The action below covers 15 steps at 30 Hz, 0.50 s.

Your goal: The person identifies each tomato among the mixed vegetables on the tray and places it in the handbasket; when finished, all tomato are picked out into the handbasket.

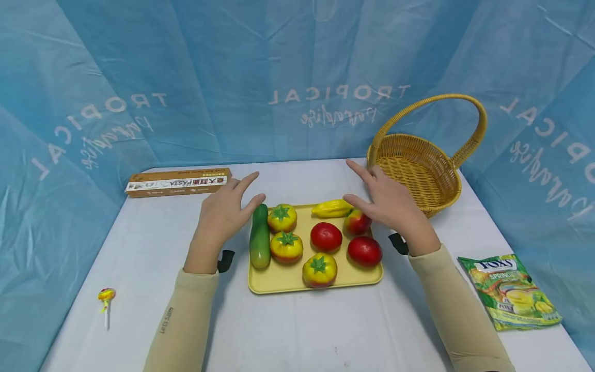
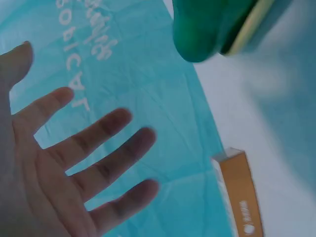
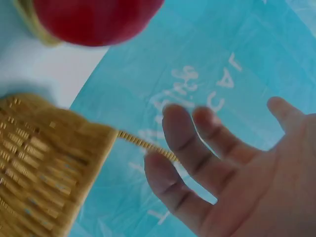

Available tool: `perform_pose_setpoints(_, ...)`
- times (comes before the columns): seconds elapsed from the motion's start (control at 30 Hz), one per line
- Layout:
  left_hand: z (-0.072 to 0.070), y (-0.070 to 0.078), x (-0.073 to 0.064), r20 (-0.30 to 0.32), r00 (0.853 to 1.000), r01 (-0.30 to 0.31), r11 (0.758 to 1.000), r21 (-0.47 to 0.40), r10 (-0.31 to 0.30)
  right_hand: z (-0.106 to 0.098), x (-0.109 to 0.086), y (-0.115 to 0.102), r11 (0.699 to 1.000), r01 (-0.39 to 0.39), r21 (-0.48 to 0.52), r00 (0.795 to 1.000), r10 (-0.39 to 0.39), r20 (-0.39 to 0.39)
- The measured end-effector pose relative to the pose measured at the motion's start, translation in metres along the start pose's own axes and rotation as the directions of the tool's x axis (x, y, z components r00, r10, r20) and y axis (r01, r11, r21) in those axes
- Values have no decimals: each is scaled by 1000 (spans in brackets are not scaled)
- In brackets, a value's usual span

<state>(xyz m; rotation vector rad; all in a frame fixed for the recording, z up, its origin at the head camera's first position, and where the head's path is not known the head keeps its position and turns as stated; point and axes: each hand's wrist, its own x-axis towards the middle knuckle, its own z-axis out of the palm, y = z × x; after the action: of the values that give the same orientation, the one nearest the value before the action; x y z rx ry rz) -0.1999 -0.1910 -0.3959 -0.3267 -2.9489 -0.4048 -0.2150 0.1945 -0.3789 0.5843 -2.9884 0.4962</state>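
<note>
A yellow tray (image 1: 283, 281) lies mid-table bearing several toy fruits and vegetables. My left hand (image 1: 224, 209), fingers spread, hovers by the tray's left side, nearest the green cucumber (image 1: 260, 238). In the left wrist view the palm (image 2: 54, 182) shows with nothing in it. My right hand (image 1: 392, 201) is held over the tray's back right corner, fingers extended, overlapping the red-yellow peach (image 1: 357, 223) and close to the yellow banana (image 1: 332, 208). Two red fruits (image 1: 326, 237) and several yellow-red tomatoes (image 1: 286, 247) with green tops share the tray.
A wicker basket (image 1: 453, 199) with a tall handle stands at the back right. The pasta box (image 1: 178, 182) lies at the back left. A lollipop (image 1: 106, 295) is at the front left, a green candy bag (image 1: 511, 292) at the right. Blue curtains (image 1: 241, 77) hang behind.
</note>
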Motion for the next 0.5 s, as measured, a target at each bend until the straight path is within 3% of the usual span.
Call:
perform_pose_setpoints(0.17,3,-21,0,80,994,85,993,-86,-78,-5,-3,13,994,-86,60,990,79,115)
perform_pose_setpoints(0.3,6,-39,0,207,970,171,967,-188,-131,-8,-4,24,978,-136,158,960,91,264)
perform_pose_setpoints(0.37,8,-46,0,279,950,215,937,-274,-137,-8,-5,31,961,-161,224,937,78,339)
perform_pose_setpoints(0.5,14,-59,0,414,903,310,844,-437,-118,-5,-6,42,926,-204,319,893,43,447)
